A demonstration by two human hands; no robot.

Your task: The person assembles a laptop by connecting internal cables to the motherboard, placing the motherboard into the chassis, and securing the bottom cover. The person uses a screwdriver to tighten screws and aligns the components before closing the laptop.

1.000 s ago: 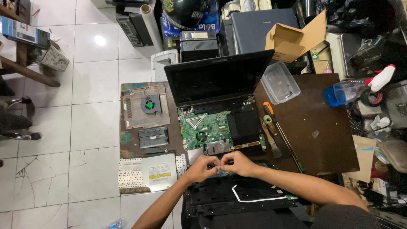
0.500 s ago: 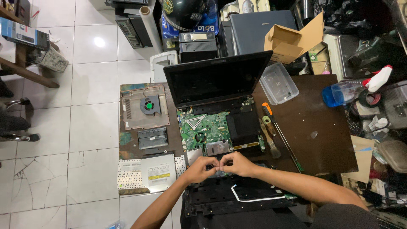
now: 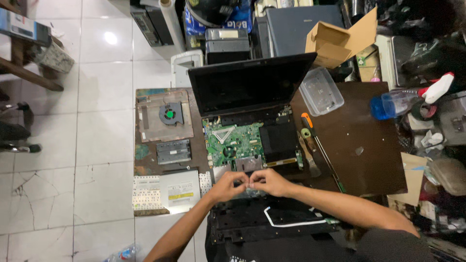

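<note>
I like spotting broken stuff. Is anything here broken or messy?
Yes. The laptop lies opened up, its green circuit board bare, with both hands, left and right, at its front edge. The floor tile beside the table is cracked.

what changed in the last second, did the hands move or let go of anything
Almost nothing visibly changed. The left hand and right hand stay together, fingertips meeting at the front edge of the opened laptop, just below the green circuit board. Whether they pinch some small part is too small to tell. The screwdriver, clear plastic tub, fan plate and disc drive lie where they were.
</note>
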